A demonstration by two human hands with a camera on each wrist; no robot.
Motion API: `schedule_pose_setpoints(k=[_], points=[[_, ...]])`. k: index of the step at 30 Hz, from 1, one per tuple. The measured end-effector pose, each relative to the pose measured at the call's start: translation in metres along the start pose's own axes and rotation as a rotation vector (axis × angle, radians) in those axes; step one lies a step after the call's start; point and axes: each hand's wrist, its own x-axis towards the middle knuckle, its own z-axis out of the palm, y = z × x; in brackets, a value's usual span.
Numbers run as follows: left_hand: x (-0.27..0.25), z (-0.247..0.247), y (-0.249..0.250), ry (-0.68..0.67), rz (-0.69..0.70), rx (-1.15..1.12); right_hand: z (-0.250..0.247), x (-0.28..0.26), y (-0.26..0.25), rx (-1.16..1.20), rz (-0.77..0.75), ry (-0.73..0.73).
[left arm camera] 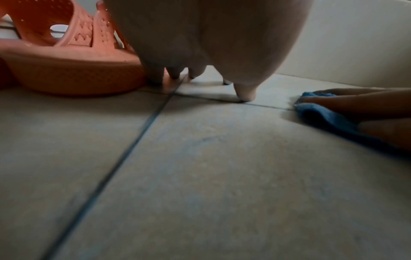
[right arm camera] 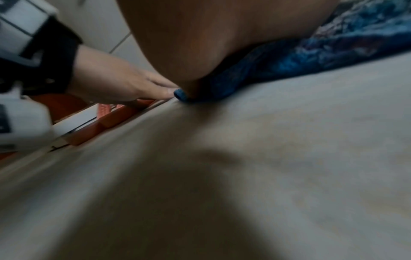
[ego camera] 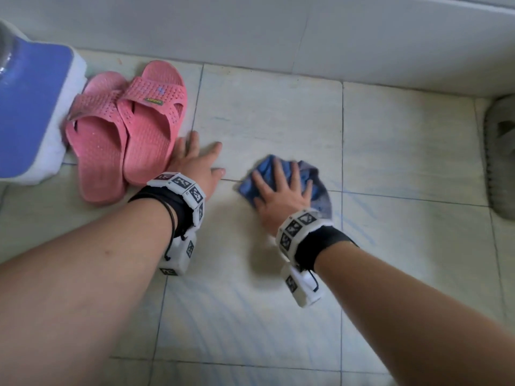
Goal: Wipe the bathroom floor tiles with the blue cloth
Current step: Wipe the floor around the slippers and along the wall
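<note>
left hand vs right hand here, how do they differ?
The left hand rests bare on the pale floor tiles, touching the pink perforated plastic slippers; the right hand presses the crumpled blue cloth. The left sits beside the slippers; the right is out on the open tiles. Both lie flat, fingers spread, with marker wristbands.

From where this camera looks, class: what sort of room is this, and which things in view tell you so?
Probably a bathroom or washroom. The floor tiles have dark grout lines and run to a tiled wall, and pink plastic slippers lie beside the left hand.
</note>
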Motion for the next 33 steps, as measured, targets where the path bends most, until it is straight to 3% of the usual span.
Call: schedule_pose_setpoints(k=[3, 7, 10, 18, 21, 26, 33], points=[[-0.001, 0.001, -0.001, 0.002, 0.01, 0.026, -0.005, 0.007, 0.018, -0.029, -0.029, 0.015], [-0.002, -0.002, -0.002, -0.022, 0.024, 0.037, -0.043, 0.037, 0.076, 0.147, 0.266, 0.054], [-0.003, -0.003, -0.003, -0.028, 0.035, 0.046, -0.047, 0.042, 0.073, 0.164, 0.34, 0.036], [0.001, -0.021, -0.019, 0.023, 0.165, 0.319, 0.011, -0.004, -0.023, -0.036, -0.048, 0.001], [-0.006, -0.024, -0.032, 0.014, 0.162, 0.312, 0.003, 0.007, -0.005, -0.042, -0.054, 0.039], [-0.02, -0.015, -0.046, -0.003, 0.18, 0.273, -0.009, 0.029, -0.003, 0.073, 0.113, 0.057], [-0.032, -0.015, -0.067, -0.026, 0.178, 0.293, 0.035, -0.02, -0.078, -0.143, -0.234, -0.006]])
